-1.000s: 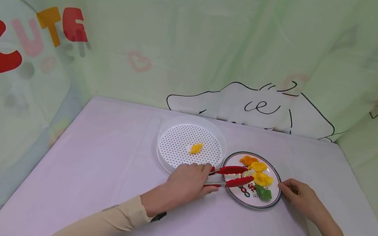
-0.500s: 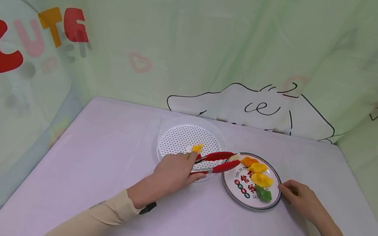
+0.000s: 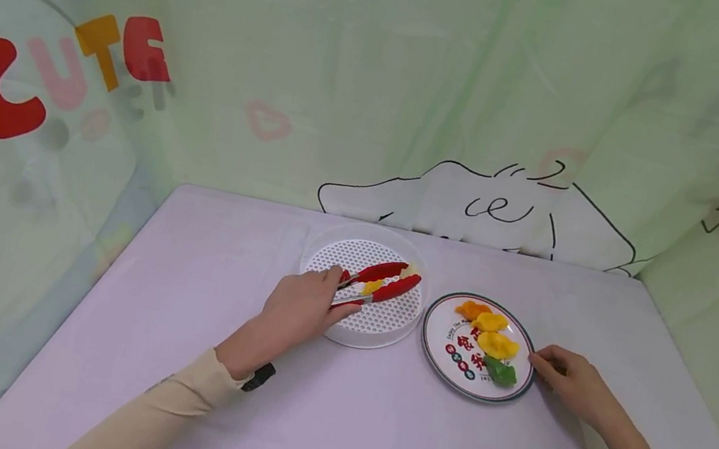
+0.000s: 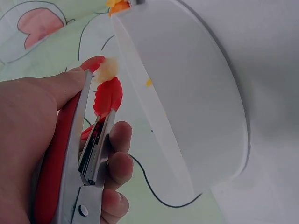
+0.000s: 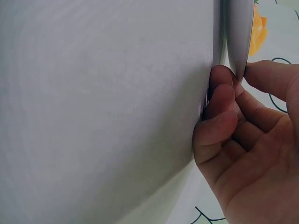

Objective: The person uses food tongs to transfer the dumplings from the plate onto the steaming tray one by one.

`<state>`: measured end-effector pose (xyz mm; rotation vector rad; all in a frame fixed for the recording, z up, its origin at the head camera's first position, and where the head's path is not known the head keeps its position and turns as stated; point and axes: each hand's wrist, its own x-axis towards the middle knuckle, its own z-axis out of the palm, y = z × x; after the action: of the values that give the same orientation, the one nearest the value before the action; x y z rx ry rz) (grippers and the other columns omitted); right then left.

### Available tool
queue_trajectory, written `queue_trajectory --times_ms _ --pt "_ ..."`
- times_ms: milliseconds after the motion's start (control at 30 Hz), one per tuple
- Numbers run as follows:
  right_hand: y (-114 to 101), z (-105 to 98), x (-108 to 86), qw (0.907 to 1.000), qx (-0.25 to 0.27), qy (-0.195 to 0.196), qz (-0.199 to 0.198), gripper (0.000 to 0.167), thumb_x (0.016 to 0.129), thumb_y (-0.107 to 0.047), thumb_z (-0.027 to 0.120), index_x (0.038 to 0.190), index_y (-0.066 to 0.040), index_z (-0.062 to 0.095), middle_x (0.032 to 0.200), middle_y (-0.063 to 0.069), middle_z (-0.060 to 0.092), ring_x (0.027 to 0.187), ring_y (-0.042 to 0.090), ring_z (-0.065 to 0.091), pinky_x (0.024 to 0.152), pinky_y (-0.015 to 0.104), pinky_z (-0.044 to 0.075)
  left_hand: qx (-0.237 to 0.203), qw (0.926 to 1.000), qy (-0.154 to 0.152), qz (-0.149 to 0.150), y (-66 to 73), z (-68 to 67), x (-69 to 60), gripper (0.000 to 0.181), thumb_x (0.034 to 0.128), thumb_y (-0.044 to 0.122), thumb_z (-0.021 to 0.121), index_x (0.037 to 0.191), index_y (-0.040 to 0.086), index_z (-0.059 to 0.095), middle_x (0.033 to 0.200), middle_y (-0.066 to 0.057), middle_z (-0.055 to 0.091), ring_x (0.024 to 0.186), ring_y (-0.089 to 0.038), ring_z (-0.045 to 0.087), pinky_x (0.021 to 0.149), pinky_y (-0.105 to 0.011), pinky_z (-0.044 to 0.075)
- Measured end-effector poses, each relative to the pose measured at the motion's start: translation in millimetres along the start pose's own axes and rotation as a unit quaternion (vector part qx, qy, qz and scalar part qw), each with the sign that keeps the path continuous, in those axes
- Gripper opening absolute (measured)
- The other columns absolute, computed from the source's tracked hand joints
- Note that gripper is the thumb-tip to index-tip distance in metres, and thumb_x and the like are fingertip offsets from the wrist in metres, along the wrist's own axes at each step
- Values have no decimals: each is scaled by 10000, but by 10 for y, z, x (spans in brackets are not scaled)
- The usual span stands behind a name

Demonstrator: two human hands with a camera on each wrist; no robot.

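My left hand (image 3: 298, 306) grips metal tongs (image 3: 395, 288) with red tips and red handle covers. Between the tips sits a small whitish dumpling-shaped piece (image 3: 409, 272), above the white round steamer tray (image 3: 378, 326) with a perforated floor. A yellow dumpling-shaped piece (image 3: 372, 287) lies in that tray, partly covered by the tongs. In the left wrist view the tongs' tips are beside the tray's rim (image 4: 154, 112). With thumb and fingers, my right hand (image 3: 570, 382) pinches the right rim of a printed plate (image 3: 445, 321); its fingertips are under the edge in the right wrist view.
On the plate lie an orange piece (image 3: 472, 309), two yellow pieces (image 3: 498, 345) and a green piece (image 3: 500, 372). The plate stands right of the tray on a pale lilac tablecloth (image 3: 366, 434). Printed curtains (image 3: 384, 84) rise behind the table and at both sides.
My left hand has carried the tongs and whitish piece leftward from the plate to over the steamer tray. The right hand has stayed at the plate's rim.
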<state>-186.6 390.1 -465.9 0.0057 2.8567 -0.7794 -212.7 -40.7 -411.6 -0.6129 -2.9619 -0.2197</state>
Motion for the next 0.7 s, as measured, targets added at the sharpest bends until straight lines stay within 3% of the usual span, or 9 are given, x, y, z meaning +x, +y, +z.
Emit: queue_trajectory --times_ms 233,500,700 --pt "12 3 10 10000 2 10 27 396 1057 -316 512 1121 58 626 878 65 627 822 212 538 647 220 487 -146 9995 -14 -264 -191 -21 29 626 932 579 620 1246 39 575 934 -111 717 796 -236 691 604 -347 563" --pt "-24 -5 -16 10000 7 19 17 391 1058 -310 509 1119 58 625 878 63 627 821 211 538 649 212 488 -149 9983 -126 -548 -402 -19 11 623 931 542 644 1242 8 562 956 -123 721 709 -210 646 553 -310 531" --pt "-21 -12 -38 9999 -22 13 -118 391 1064 -323 495 1112 39 635 881 52 623 826 201 529 640 212 476 -77 9969 -343 -707 -482 -20 -1 636 928 515 663 1274 -8 554 1030 -142 728 710 -202 632 557 -293 533"
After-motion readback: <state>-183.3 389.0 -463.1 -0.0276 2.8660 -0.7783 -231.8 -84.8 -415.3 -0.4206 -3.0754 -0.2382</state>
